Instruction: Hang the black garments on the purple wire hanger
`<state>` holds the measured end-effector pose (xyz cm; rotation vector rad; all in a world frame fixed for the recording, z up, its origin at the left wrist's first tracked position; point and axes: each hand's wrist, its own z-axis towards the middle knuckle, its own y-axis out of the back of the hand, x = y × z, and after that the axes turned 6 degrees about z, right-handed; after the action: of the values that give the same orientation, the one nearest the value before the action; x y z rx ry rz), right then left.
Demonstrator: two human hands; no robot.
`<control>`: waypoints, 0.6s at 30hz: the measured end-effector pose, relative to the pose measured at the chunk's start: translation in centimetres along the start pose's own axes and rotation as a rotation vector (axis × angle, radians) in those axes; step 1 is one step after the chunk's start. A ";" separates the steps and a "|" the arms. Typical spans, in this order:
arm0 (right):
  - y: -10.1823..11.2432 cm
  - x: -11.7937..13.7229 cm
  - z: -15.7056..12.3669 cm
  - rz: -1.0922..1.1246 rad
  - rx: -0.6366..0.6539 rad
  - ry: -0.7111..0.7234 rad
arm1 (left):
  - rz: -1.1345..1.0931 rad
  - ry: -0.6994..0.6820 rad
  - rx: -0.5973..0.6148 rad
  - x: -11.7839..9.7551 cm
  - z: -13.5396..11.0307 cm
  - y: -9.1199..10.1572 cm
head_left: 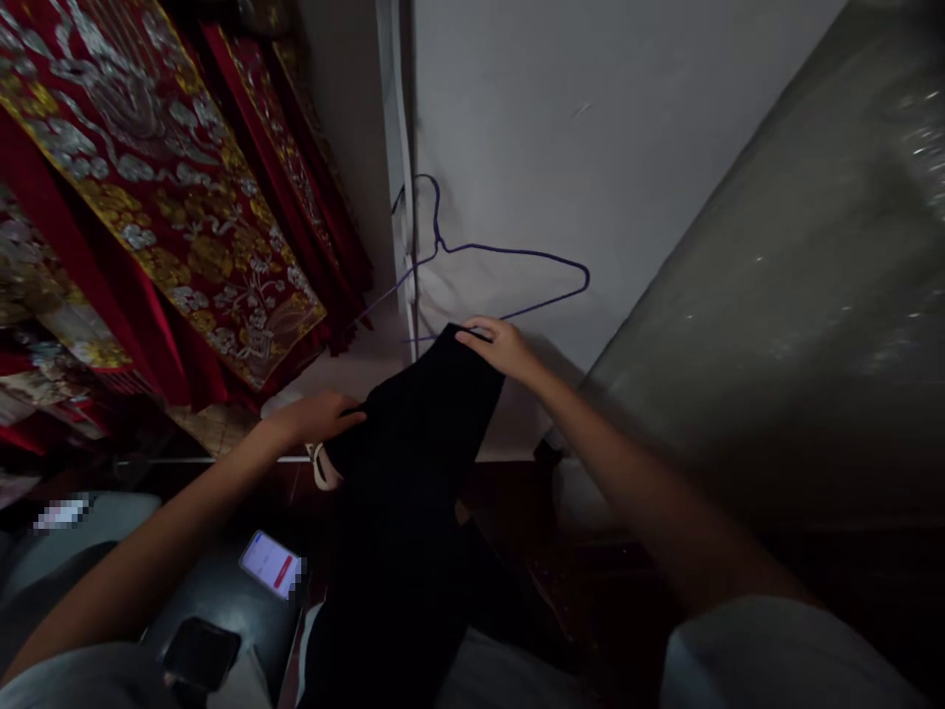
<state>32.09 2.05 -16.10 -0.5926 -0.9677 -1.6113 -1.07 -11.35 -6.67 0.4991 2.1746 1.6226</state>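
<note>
Left hand [319,416] and right hand [500,345] each grip black garment [413,443]. Top edge at lower bar of purple hanger [441,242]; whether draped over, can't tell.

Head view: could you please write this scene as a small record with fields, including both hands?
Left hand: holds the black cloth by its left edge
Right hand: holds the cloth's upper edge, near the lower bar of the purple hanger
Hanger: hook upward, lower bar partly hidden
Lit phone: on a dark surface, lower left
Upper left: red embroidered fabric
Light: dim
</note>
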 end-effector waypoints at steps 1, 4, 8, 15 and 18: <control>1.0 0.5 -0.5 0.006 0.011 -0.022 | 0.026 0.040 0.005 0.7 0.3 -0.3; 3.5 2.5 -1.5 0.010 0.073 -0.053 | 0.042 0.090 -0.054 2.1 1.3 -0.2; 5.0 4.6 -2.1 -0.009 0.075 -0.045 | 0.049 -0.009 -0.259 2.2 2.3 2.1; 5.2 4.6 -3.1 -0.084 0.021 -0.056 | 0.128 -0.104 -0.579 -0.6 0.8 6.4; 4.6 4.6 -3.3 -0.105 -0.004 -0.019 | 0.145 -0.142 -0.609 -1.9 -0.9 7.7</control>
<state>35.63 -3.46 -12.96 -0.5695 -1.0243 -1.7030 0.51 -10.97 1.14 0.5640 1.4610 2.1296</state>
